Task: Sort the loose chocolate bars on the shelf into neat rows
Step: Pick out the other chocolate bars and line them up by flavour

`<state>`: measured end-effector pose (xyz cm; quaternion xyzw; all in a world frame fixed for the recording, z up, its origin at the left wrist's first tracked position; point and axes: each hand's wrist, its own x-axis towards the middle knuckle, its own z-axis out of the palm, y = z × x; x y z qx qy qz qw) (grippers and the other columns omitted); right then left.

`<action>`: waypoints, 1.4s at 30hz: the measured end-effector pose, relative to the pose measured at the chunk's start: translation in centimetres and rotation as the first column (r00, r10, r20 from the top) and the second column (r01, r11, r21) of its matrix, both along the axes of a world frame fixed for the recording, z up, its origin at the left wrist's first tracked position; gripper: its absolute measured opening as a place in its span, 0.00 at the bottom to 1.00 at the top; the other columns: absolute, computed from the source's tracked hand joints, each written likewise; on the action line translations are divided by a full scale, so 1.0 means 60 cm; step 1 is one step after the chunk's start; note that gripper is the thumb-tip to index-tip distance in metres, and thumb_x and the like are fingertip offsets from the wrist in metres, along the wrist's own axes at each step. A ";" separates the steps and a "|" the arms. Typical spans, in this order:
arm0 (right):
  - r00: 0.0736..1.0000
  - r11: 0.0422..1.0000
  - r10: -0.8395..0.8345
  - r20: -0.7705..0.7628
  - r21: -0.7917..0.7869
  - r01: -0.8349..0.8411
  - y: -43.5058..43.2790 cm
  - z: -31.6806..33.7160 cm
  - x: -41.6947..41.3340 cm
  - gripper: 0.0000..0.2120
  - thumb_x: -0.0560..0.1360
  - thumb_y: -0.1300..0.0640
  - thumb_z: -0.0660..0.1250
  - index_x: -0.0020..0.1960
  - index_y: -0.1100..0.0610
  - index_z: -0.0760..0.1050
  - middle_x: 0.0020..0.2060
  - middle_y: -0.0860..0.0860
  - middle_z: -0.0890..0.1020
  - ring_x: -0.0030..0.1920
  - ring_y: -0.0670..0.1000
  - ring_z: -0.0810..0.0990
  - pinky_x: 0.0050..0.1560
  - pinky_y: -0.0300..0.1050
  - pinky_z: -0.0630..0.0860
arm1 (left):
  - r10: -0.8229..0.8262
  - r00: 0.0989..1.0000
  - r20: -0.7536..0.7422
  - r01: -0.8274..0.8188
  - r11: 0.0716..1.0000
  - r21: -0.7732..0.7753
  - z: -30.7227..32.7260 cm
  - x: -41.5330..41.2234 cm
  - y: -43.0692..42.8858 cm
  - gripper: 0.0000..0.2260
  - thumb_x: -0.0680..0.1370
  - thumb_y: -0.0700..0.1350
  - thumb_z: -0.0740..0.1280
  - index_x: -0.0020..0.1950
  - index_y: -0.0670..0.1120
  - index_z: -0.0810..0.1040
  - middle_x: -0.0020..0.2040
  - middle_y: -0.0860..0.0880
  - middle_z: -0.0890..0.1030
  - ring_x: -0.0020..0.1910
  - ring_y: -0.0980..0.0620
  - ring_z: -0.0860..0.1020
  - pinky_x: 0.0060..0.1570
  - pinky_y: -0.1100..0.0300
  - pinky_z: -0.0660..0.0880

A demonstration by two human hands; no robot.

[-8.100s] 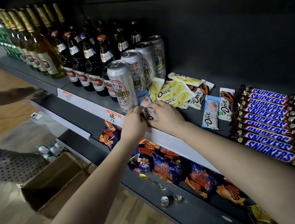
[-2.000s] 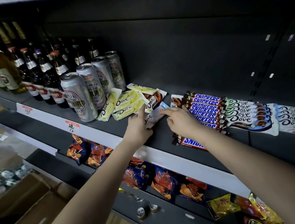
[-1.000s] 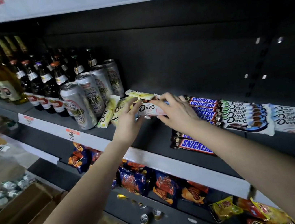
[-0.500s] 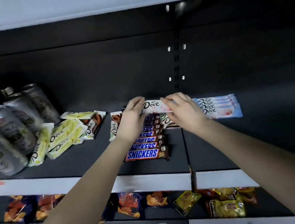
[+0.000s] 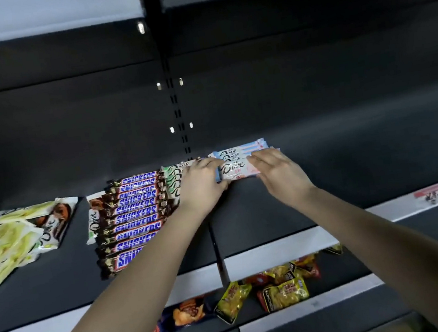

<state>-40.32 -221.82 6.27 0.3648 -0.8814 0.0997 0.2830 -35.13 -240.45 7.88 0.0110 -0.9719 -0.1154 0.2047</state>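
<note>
A pale blue and pink Dove bar [image 5: 236,168] lies across the front of a row of matching Dove bars [image 5: 240,148] on the dark shelf [image 5: 353,169]. My left hand [image 5: 202,183] holds its left end and my right hand [image 5: 277,170] holds its right end. Left of my hands a green-and-white Dove row [image 5: 173,176] is partly hidden, then comes a neat row of several Snickers bars [image 5: 132,217]. One brown Dove bar [image 5: 94,220] lies beside the Snickers. Loose yellow Dove bars [image 5: 1,249] and another brown Dove bar [image 5: 54,225] lie in a heap at far left.
A white price rail [image 5: 275,253] runs along the shelf's front edge, with a red label [image 5: 429,191] at right. Yellow snack packs [image 5: 283,292] and orange packs [image 5: 187,311] lie on the lower shelf. A slotted upright [image 5: 176,110] divides the back panel.
Both hands carried the pale Dove bar rightward from the loose heap near the cans to the pale blue Dove row, lowering it to the shelf. The view swung right; the cans left the frame.
</note>
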 end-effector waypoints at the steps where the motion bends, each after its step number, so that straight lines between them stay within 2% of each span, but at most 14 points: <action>1: 1.000 1.000 -0.019 0.011 -0.002 0.019 0.010 -0.005 0.001 0.22 0.61 0.69 0.75 0.55 0.64 0.78 0.51 0.58 0.82 0.51 0.59 0.81 0.57 0.55 0.74 | -0.004 1.000 0.011 0.004 1.000 -0.002 -0.006 -0.004 0.012 0.22 0.74 0.53 0.68 0.66 0.52 0.72 0.66 0.53 0.73 0.65 0.49 0.69 0.63 0.55 0.63; 4: 0.995 0.999 -0.047 0.085 0.025 0.045 0.036 -0.017 0.007 0.23 0.62 0.71 0.74 0.56 0.64 0.78 0.52 0.58 0.81 0.53 0.59 0.80 0.59 0.55 0.73 | -0.028 0.998 0.049 0.027 1.000 0.013 -0.031 -0.008 0.037 0.22 0.74 0.52 0.67 0.67 0.53 0.71 0.65 0.53 0.73 0.64 0.49 0.68 0.62 0.55 0.63; 7: 0.980 0.995 -0.057 0.190 0.095 0.040 0.050 -0.021 0.015 0.22 0.73 0.67 0.65 0.67 0.60 0.70 0.64 0.55 0.74 0.64 0.56 0.71 0.63 0.46 0.69 | -0.035 0.997 0.070 0.034 0.999 0.004 -0.054 -0.007 0.046 0.21 0.74 0.53 0.66 0.67 0.53 0.71 0.65 0.53 0.73 0.64 0.48 0.68 0.63 0.55 0.62; 10: 0.956 0.991 -0.094 0.279 0.122 0.062 0.052 -0.021 0.015 0.22 0.77 0.64 0.59 0.70 0.57 0.64 0.69 0.51 0.68 0.68 0.52 0.65 0.63 0.45 0.68 | -0.022 0.998 0.064 0.023 1.000 0.000 -0.061 -0.007 0.046 0.21 0.75 0.53 0.66 0.68 0.53 0.71 0.65 0.54 0.73 0.64 0.49 0.67 0.64 0.55 0.61; 13: 0.941 0.993 -0.098 0.323 0.099 0.070 0.047 -0.021 0.012 0.22 0.77 0.64 0.59 0.70 0.56 0.65 0.69 0.51 0.68 0.68 0.52 0.65 0.63 0.47 0.71 | -0.012 0.998 0.055 0.013 1.000 -0.015 -0.064 -0.006 0.043 0.21 0.76 0.53 0.65 0.68 0.53 0.70 0.65 0.55 0.73 0.64 0.49 0.66 0.65 0.55 0.59; 19: 0.928 0.995 -0.101 0.360 0.023 0.099 0.034 -0.032 -0.010 0.22 0.76 0.65 0.61 0.69 0.55 0.67 0.67 0.51 0.71 0.67 0.52 0.67 0.62 0.45 0.70 | 0.014 1.000 -0.028 -0.015 1.000 -0.026 -0.073 -0.006 0.044 0.19 0.76 0.52 0.65 0.66 0.52 0.72 0.64 0.54 0.74 0.65 0.49 0.66 0.67 0.53 0.55; 24: 0.922 0.990 -0.105 0.372 -0.044 0.131 0.013 -0.037 -0.035 0.23 0.75 0.68 0.61 0.68 0.55 0.68 0.66 0.51 0.72 0.66 0.52 0.69 0.62 0.42 0.67 | 0.094 0.993 -0.065 -0.095 0.995 -0.008 -0.072 -0.029 0.049 0.17 0.74 0.47 0.67 0.62 0.47 0.75 0.65 0.48 0.72 0.68 0.43 0.63 0.70 0.49 0.52; 27: 0.921 0.988 -0.101 0.377 -0.071 0.138 -0.002 -0.044 -0.048 0.26 0.73 0.70 0.61 0.69 0.55 0.67 0.67 0.51 0.71 0.68 0.51 0.67 0.65 0.40 0.64 | 0.159 0.987 -0.020 -0.158 0.986 0.051 -0.079 -0.037 0.053 0.18 0.76 0.47 0.65 0.65 0.47 0.73 0.70 0.46 0.67 0.71 0.41 0.58 0.71 0.46 0.51; 31: 0.920 0.988 -0.062 0.387 -0.105 0.110 -0.019 -0.059 -0.058 0.26 0.74 0.72 0.59 0.70 0.57 0.66 0.70 0.52 0.68 0.72 0.50 0.61 0.70 0.39 0.58 | 0.198 0.979 0.043 -0.202 0.973 0.108 -0.087 -0.047 0.045 0.19 0.78 0.49 0.62 0.69 0.50 0.67 0.73 0.49 0.63 0.74 0.44 0.54 0.72 0.46 0.49; 37: 0.916 0.961 -0.075 0.393 -0.217 0.172 -0.014 -0.057 -0.055 0.18 0.75 0.67 0.62 0.64 0.58 0.72 0.65 0.54 0.71 0.68 0.53 0.65 0.60 0.47 0.72 | 0.227 0.974 0.025 -0.229 0.966 0.118 -0.092 -0.049 0.044 0.22 0.78 0.50 0.61 0.71 0.47 0.64 0.73 0.50 0.64 0.74 0.46 0.54 0.73 0.48 0.48; 42: 0.916 0.958 -0.072 0.395 -0.229 0.174 -0.015 -0.059 -0.055 0.20 0.75 0.69 0.60 0.65 0.58 0.72 0.67 0.54 0.70 0.69 0.53 0.63 0.61 0.45 0.70 | 0.258 0.966 0.011 -0.257 0.958 0.130 -0.095 -0.048 0.042 0.20 0.78 0.54 0.61 0.69 0.51 0.67 0.72 0.49 0.64 0.74 0.47 0.53 0.72 0.49 0.47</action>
